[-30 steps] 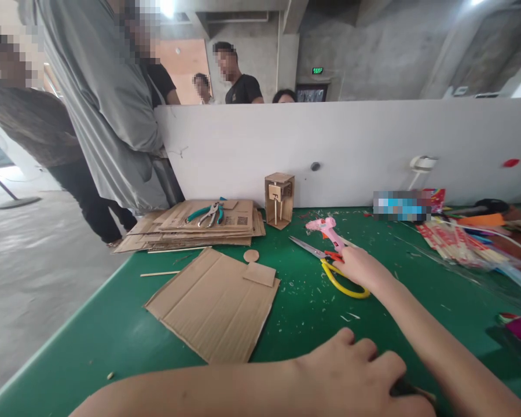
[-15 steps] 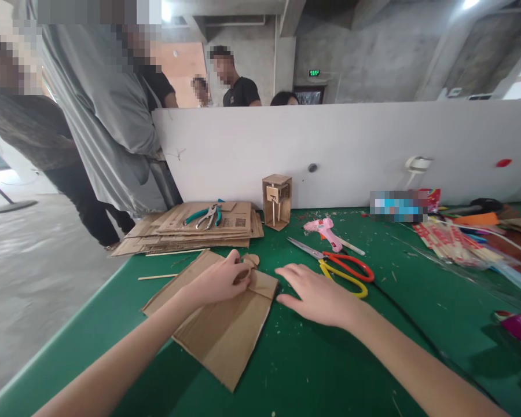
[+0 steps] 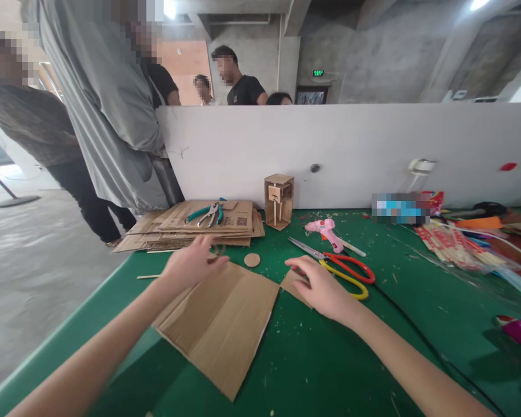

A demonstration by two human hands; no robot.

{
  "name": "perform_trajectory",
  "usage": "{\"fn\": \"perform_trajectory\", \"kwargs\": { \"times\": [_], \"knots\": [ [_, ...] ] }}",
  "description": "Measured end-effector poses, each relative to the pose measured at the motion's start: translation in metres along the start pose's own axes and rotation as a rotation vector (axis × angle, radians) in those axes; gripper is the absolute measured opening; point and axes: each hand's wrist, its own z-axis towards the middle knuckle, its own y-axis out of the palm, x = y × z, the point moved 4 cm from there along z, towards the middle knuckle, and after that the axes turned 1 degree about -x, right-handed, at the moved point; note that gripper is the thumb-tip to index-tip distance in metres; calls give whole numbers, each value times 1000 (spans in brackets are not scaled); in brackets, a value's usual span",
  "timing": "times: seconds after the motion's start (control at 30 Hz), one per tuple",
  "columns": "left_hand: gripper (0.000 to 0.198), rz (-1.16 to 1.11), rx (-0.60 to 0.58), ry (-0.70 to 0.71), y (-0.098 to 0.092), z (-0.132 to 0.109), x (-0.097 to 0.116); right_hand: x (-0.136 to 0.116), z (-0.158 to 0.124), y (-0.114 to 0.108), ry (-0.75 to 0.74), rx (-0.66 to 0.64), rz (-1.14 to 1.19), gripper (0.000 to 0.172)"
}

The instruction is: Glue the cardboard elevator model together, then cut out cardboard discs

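My left hand (image 3: 193,263) is over the upper left of a large cardboard sheet (image 3: 230,313), fingers curled. A small ring-shaped thing (image 3: 219,249), blurred by motion, shows at its fingertips; its kind is unclear. To the right, my right hand (image 3: 321,286) has its thumb and fingers closed on a small cardboard piece (image 3: 294,286), partly hidden by the hand, beside the sheet's right corner. A round cardboard disc (image 3: 252,260) lies on the green table between the hands. Scissors with red and yellow handles (image 3: 341,272) lie just behind my right hand.
A pink glue gun (image 3: 325,230) lies beyond the scissors. Pliers with teal handles (image 3: 208,215) rest on stacked cardboard (image 3: 186,231). A small cardboard box model (image 3: 279,202) stands by the white partition (image 3: 351,150). Packaged sticks (image 3: 445,246) lie at right. Several people stand beyond.
My left hand has moved left and away from the disc, with the ring-shaped thing. The small cardboard piece has gone from the sheet to the right, under my right hand.
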Motion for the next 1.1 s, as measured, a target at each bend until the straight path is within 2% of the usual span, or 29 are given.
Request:
{"fn": "perform_trajectory", "kwargs": {
  "times": [0.07,0.17,0.23,0.3,0.33,0.37,0.43,0.5,0.53,0.57,0.6,0.67,0.73,0.8,0.83,0.87,0.93,0.97,1.03,1.1],
  "knots": [
    [62,71,6,-138,-15,3,-39,9,-2,-9,101,76,148,25],
    [64,122,92,-246,-27,-1,-101,15,-4,-16,223,158,458,14],
    [64,20,-19,-341,-17,-7,-140,15,-4,-17,258,192,690,21],
    [59,-88,-94,-254,-5,-12,-160,15,-4,-14,290,202,848,27],
    [59,-69,-82,-250,-2,-15,-165,15,-4,-12,310,206,889,29],
    [60,-12,-8,-267,-3,-18,-165,15,-4,-10,330,216,913,30],
    [64,76,146,-276,-12,-22,-151,16,-4,-6,361,233,939,31],
    [62,46,249,-195,-23,-23,-116,16,-5,-2,371,237,960,33],
    [59,-32,243,-88,-26,-22,-92,15,-5,0,369,234,968,34],
    [55,-162,218,25,-29,-23,-65,14,-5,2,364,224,971,35],
    [55,-310,138,110,-27,-24,-38,13,-5,5,355,209,968,36],
    [54,-590,-35,132,-19,-28,13,9,-5,11,323,167,941,38],
    [49,-739,-223,200,-2,-32,61,6,-5,15,271,121,885,37],
    [25,-869,-310,228,16,-31,95,4,-4,13,191,97,777,33],
    [16,-939,-356,230,25,-28,107,4,-4,9,137,99,666,29],
    [17,-1022,-372,201,33,-24,115,4,-4,3,82,115,505,24],
    [22,-1193,-380,89,45,-15,121,9,-5,-13,12,174,27,22],
    [23,-1279,-376,27,49,-12,122,13,-6,-22,29,198,-249,24],
    [20,-1433,-362,-58,51,-9,122,30,-8,-35,183,135,-665,23],
    [15,-1544,-346,-86,47,-9,121,50,-10,-42,375,-1,-837,24]
  ]
}}
